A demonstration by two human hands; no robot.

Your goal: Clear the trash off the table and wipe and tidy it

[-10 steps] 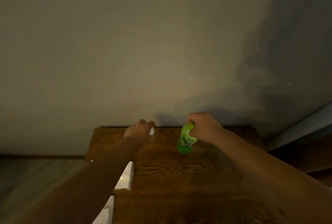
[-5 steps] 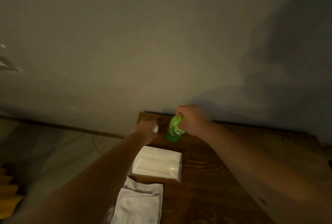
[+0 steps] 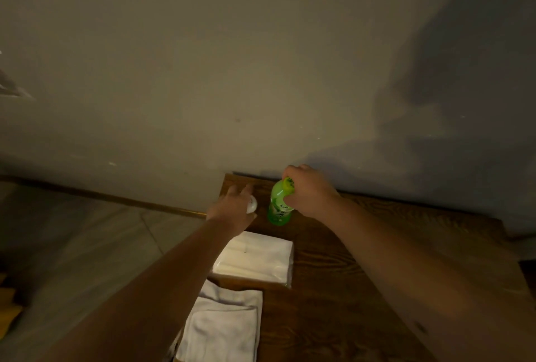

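A green plastic bottle (image 3: 279, 207) stands upright near the far left corner of the dark wooden table (image 3: 342, 280), close to the wall. My right hand (image 3: 307, 192) is closed around its neck and cap. My left hand (image 3: 236, 207) is just left of the bottle, at the table's corner, holding a small white rounded object (image 3: 251, 205); most of that object is hidden by my fingers. A white pack of tissues (image 3: 255, 258) lies flat in front of my left hand. A folded white cloth (image 3: 224, 329) lies nearer me along the left edge.
A plain grey wall (image 3: 261, 71) rises right behind the table. Left of the table is a pale tiled floor (image 3: 72, 245) with a wooden skirting strip along the wall. The table's right part is bare wood.
The view has swung left and down, so the tissue pack and cloth now show fully. Both hands keep their holds near the far corner, with the bottle standing more upright.
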